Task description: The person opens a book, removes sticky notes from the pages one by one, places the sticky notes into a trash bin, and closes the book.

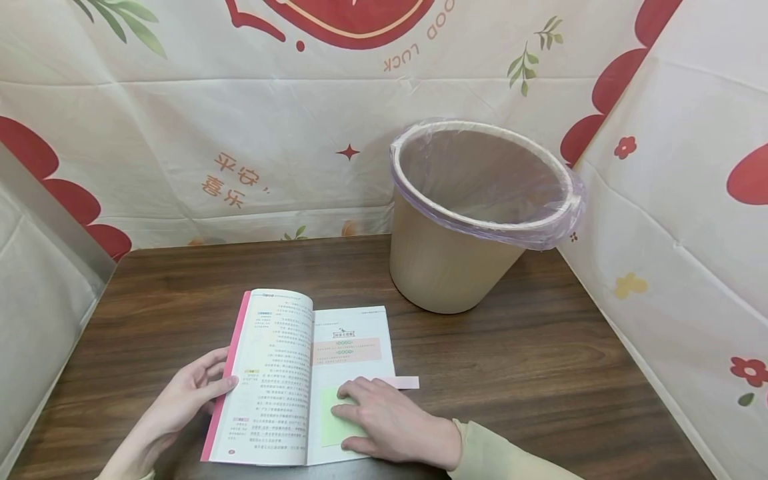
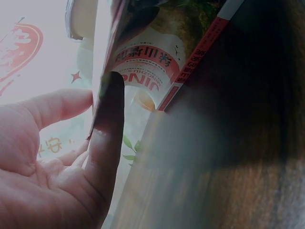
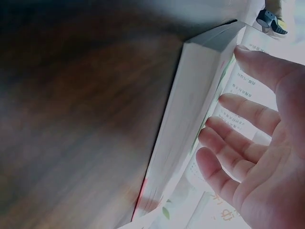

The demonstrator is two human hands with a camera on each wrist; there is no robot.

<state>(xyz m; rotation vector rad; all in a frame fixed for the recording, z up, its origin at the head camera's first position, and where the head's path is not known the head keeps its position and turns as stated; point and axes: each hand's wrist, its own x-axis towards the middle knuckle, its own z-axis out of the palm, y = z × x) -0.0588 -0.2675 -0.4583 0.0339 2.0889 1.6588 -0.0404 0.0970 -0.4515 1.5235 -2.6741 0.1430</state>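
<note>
An open book [image 1: 273, 387] with a pink cover edge lies on the wooden table. My left hand [image 1: 189, 393] holds its left side, thumb on the page edge and fingers behind the cover; the left wrist view shows the printed outer cover [image 2: 157, 62] tilted up off the table. On the right page is a green sticky note [image 1: 331, 423], partly hidden under my right hand [image 1: 393, 420], whose spread fingers rest on it. From the book's right edge sticks out a pale pink strip [image 1: 409, 383]. The right wrist view shows the thick page block [image 3: 183, 105] beside my fingertips.
Behind the book, to the right, stands a beige bin [image 1: 444, 267] lined with a thin purple bag. The brown table [image 1: 528, 380] is bounded by a white printed cloth [image 1: 300, 153] at the back and sides.
</note>
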